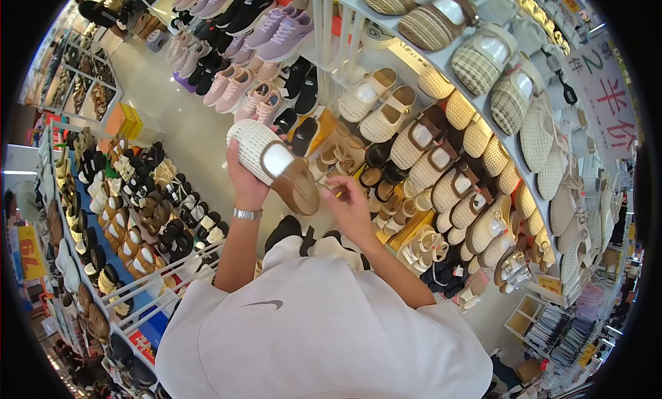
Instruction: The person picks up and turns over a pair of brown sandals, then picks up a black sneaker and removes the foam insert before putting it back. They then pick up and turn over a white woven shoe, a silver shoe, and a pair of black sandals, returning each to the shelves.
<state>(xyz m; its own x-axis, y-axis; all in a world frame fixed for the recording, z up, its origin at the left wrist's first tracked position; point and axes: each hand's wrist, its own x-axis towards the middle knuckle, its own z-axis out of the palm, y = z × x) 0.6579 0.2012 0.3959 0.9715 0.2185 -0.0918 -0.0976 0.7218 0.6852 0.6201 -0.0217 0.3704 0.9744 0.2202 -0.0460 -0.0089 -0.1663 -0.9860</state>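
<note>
A white woven slip-on shoe [254, 141] with a brown insole is held up in front of my body, its toe toward the upper left. My left hand [245, 180], with a metal watch on the wrist, is wrapped round the shoe's side near the toe. By the open heel end is my right hand [347, 205], its fingers pinched together on something small and yellowish that I cannot make out. A thin light strip shows between those fingers and the shoe's heel.
Tiered shelves of woven shoes [474, 129] rise at the right. Sneakers [283, 32] stand in rows at the top. A rack of sandals and slippers [143, 227] is at the left, with a white rail [165, 289]. A yellow box [124, 120] sits at the upper left.
</note>
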